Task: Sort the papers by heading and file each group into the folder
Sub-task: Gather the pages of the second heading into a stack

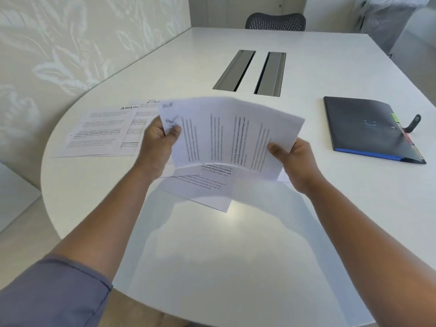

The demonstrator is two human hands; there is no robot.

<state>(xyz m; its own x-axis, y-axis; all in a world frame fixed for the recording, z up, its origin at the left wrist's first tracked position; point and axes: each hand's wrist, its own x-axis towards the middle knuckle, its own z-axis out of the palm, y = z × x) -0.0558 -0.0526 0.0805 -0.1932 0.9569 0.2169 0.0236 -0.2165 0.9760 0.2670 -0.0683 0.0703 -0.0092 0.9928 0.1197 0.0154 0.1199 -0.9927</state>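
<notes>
Both hands hold a printed sheet (pixel 231 135) up over the white table (pixel 236 244), turned sideways and blurred. My left hand (pixel 158 145) pinches its left end, and my right hand (pixel 292 161) grips its lower right corner. Under it lie more printed sheets (pixel 203 187) on the table. To the left lies a sheet headed ADMIN (pixel 99 131), and a second sheet (pixel 144 119) whose heading begins FINA partly overlaps it. A dark folder (pixel 368 131) with coloured tabs lies closed at the right.
Two metal cable slots (pixel 250 72) are set into the table's middle. A dark mesh chair (pixel 275 21) stands at the far edge. A patterned wall runs along the left. A black strap (pixel 413 123) sticks out at the folder's right side.
</notes>
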